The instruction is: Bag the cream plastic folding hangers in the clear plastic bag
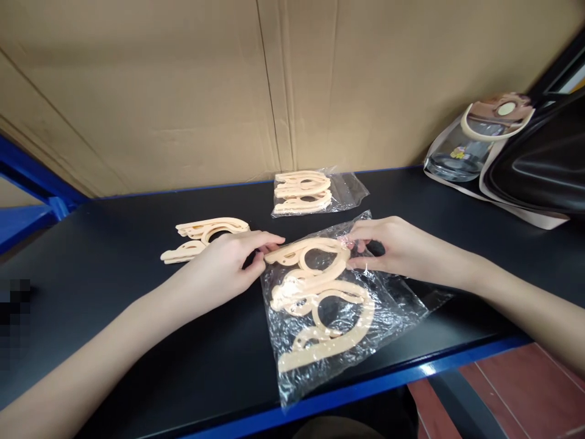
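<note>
A clear plastic bag (397,305) lies at the front of the black tabletop, with several beige folding clothes hangers (368,308) inside, folded up. My left hand (233,259) has its thumb and fingers closed at the bag's upper left edge, by the end of the top hanger. On the other side, my right hand (388,247) pinches the bag near that hanger's curved end; its fingertips are partly hidden by the film. Behind my left hand, loose folded hangers (212,224) rest on the table, partly covered by the hand.
A second clear bag with folded hangers (304,190) lies at the back, near the cardboard wall (183,91). At the back right stand a clear water bottle (470,143) with a strap and a black bag (543,158). A blue edge (365,390) borders the table.
</note>
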A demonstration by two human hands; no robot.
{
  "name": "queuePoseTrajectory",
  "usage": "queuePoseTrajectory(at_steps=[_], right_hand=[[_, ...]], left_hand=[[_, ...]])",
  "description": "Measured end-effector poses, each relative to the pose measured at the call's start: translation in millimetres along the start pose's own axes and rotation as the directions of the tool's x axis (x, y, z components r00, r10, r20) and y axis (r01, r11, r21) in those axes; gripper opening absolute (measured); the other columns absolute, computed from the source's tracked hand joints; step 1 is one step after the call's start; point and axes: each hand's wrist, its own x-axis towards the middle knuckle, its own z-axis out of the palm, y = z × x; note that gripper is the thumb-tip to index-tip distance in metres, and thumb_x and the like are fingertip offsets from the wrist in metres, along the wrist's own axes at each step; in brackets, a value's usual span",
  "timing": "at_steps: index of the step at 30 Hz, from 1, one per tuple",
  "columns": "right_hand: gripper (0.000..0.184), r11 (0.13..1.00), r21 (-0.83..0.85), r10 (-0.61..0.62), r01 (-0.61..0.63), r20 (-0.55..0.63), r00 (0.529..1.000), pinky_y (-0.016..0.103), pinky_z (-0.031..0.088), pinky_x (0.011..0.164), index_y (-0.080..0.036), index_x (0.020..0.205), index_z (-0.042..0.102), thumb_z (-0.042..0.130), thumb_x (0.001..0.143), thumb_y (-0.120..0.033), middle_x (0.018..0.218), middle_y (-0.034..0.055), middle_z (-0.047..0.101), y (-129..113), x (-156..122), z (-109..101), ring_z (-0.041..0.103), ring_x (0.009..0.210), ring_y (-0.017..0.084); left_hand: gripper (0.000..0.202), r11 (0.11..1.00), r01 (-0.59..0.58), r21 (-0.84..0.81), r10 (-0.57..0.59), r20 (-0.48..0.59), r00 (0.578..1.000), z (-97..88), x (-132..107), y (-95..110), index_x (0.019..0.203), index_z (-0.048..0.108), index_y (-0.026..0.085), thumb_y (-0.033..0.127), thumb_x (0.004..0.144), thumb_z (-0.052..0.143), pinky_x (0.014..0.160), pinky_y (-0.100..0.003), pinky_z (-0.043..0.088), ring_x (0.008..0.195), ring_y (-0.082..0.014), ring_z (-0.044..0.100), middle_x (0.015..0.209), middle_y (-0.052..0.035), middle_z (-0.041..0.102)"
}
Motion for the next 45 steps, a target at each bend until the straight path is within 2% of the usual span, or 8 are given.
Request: queuePoseTrajectory(at_steps=[4, 11, 18, 22, 26, 37, 42, 45], right_hand=[[0.024, 1.0, -0.019, -0.013, 0.013, 0.008, 1.0, 0.03, 0.044, 0.07, -0.019, 0.1, 0.068, 0.065, 0.091, -0.041, 0.086, 0.0001, 0.063, -2, 1, 0, 0.058, 0.076, 0.015], [0.028, 0.998, -0.063, 0.009, -0.009, -0.001, 1.0, 0.03, 0.043, 0.068, -0.019, 0.106, 0.066, 0.065, 0.091, -0.043, 0.085, 0.0004, 0.061, -1, 1, 4, 0.057, 0.074, 0.015], [0.03, 0.997, -0.064, 0.032, -0.031, 0.014, 0.999, 0.029, 0.042, 0.065, -0.021, 0.109, 0.064, 0.064, 0.091, -0.045, 0.089, -0.0002, 0.062, -2, 0, 7, 0.057, 0.074, 0.015], [0.027, 0.996, -0.08, 0.028, -0.027, 0.015, 0.999, 0.029, 0.042, 0.065, -0.02, 0.101, 0.064, 0.062, 0.092, -0.045, 0.089, 0.0002, 0.061, -3, 0, 5, 0.056, 0.075, 0.015], [0.027, 0.995, -0.101, 0.016, -0.015, 0.004, 1.0, 0.029, 0.041, 0.065, -0.018, 0.092, 0.062, 0.062, 0.092, -0.044, 0.088, 0.0003, 0.06, -5, 0, 6, 0.055, 0.074, 0.014], [0.032, 0.984, -0.176, 0.017, -0.025, -0.043, 0.999, 0.027, 0.039, 0.06, -0.018, 0.083, 0.056, 0.06, 0.093, -0.048, 0.078, -0.0027, 0.055, -5, 0, 8, 0.053, 0.066, 0.012], [0.032, 0.974, -0.207, 0.082, -0.089, -0.044, 0.996, 0.028, 0.04, 0.061, -0.02, 0.094, 0.062, 0.061, 0.091, -0.052, 0.078, -0.0028, 0.06, -8, -2, 4, 0.056, 0.067, 0.014], [0.032, 0.972, -0.214, 0.086, -0.093, -0.038, 0.996, 0.028, 0.041, 0.06, -0.021, 0.096, 0.063, 0.061, 0.091, -0.053, 0.079, -0.0029, 0.06, -9, -3, 4, 0.056, 0.067, 0.015]], left_hand=[[0.036, 1.0, 0.002, -0.027, 0.0, 0.046, 0.999, -1.4, -1, 5, 0.119, 0.065, 0.02, 0.035, 0.09, 0.049, 0.078, -0.034, 0.055, 0.087, -0.0214, 0.067, 0.103, -0.0034, 0.072], [0.035, 0.996, -0.041, -0.077, 0.045, 0.054, 0.998, 0.5, 1, -2, 0.116, 0.067, 0.024, 0.041, 0.099, 0.042, 0.082, -0.032, 0.053, 0.096, -0.0206, 0.066, 0.111, -0.0017, 0.07], [0.038, 0.998, -0.004, -0.067, 0.007, 0.035, 0.999, 0.9, 1, 0, 0.12, 0.065, 0.021, 0.041, 0.099, 0.04, 0.085, -0.032, 0.052, 0.098, -0.0205, 0.066, 0.113, -0.0026, 0.07], [0.049, 0.999, 0.008, -0.05, -0.004, 0.079, 0.997, -1.4, -4, 5, 0.132, 0.055, 0.022, 0.054, 0.096, 0.045, 0.093, -0.036, 0.05, 0.109, -0.024, 0.062, 0.124, -0.0046, 0.064], [0.064, 0.997, -0.047, -0.059, 0.057, 0.175, 0.983, -3.4, -8, 10, 0.142, 0.041, 0.029, 0.062, 0.088, 0.055, 0.099, -0.036, 0.047, 0.119, -0.025, 0.055, 0.137, -0.0028, 0.054], [0.061, 0.996, -0.079, -0.036, 0.084, 0.181, 0.98, -1.6, -5, 14, 0.144, 0.036, 0.03, 0.05, 0.091, 0.056, 0.094, -0.034, 0.047, 0.115, -0.025, 0.057, 0.133, -0.0042, 0.055], [0.059, 0.994, -0.111, -0.011, 0.112, 0.173, 0.978, -1.8, -6, 15, 0.144, 0.035, 0.028, 0.048, 0.092, 0.054, 0.095, -0.034, 0.047, 0.118, -0.0251, 0.056, 0.137, -0.0046, 0.054], [0.06, 0.99, -0.136, 0.026, 0.131, 0.148, 0.98, 0.5, -8, 15, 0.146, 0.033, 0.026, 0.05, 0.094, 0.051, 0.101, -0.037, 0.045, 0.125, -0.0255, 0.051, 0.146, -0.0058, 0.046]])
